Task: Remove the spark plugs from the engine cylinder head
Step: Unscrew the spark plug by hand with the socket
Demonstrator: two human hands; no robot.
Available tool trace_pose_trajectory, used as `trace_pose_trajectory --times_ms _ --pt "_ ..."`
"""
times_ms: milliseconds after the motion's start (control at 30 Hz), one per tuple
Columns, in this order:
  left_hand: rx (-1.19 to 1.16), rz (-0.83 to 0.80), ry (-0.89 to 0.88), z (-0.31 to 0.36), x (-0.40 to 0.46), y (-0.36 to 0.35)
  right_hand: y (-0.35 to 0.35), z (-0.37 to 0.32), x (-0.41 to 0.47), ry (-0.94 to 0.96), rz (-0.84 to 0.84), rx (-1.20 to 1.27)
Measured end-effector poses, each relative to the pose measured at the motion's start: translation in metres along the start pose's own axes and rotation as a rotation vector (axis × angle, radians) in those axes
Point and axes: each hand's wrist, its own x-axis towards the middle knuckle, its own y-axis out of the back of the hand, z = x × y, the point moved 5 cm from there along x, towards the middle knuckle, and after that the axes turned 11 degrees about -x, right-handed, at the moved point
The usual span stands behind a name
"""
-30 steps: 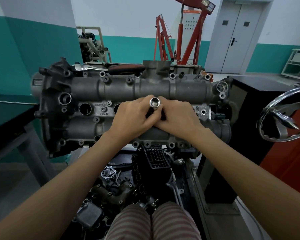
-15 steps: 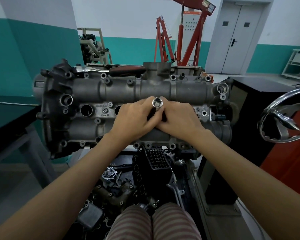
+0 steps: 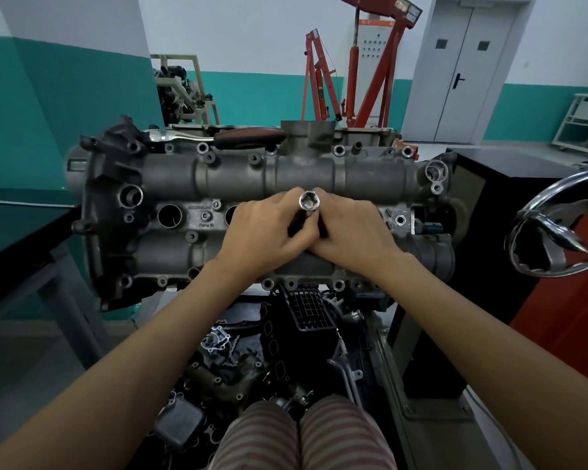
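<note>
Little has changed: both hands, left hand [image 3: 265,232] and right hand [image 3: 350,232], still grip the socket [image 3: 309,201] with curled fingers over the cylinder head [image 3: 238,179], probably hand-turning a plug loose.

Two hands [image 3: 269,232] [image 3: 350,232], one socket [image 3: 309,201], one cylinder head [image 3: 238,178], one ratchet [image 3: 218,135]

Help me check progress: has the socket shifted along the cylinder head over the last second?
No. The socket sits at the same spot beside the open plug holes on the cylinder head; only the camera shifted.
</note>
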Motion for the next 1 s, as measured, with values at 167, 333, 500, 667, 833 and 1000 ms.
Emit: trace_pose_trajectory --times_ms 167,333,500,667,833,1000 --pt "-0.014 0.003 0.007 -0.0051 0.0001 0.0001 -0.0033 0.0049 0.0005 -0.024 -0.02 -0.052" --pt "-0.042 -0.006 0.013 -0.001 0.0007 0.001 -0.0028 0.0006 0.0003 0.025 -0.011 -0.065" --pt "0.012 -0.014 0.026 -0.0016 0.0003 -0.0009 0.001 -0.0002 -0.001 -0.012 0.007 -0.021" --pt "-0.013 -0.002 0.049 -0.0057 -0.0005 -0.0009 -0.0041 0.0036 0.0001 -0.027 -0.022 -0.049" --pt "-0.047 -0.016 0.045 -0.0017 0.0006 0.0005 -0.0035 0.0004 0.0005 0.021 -0.004 -0.047" --pt "0.003 -0.017 0.043 -0.0019 0.0005 -0.0005 -0.0004 0.0018 -0.0001 -0.023 0.005 -0.016"
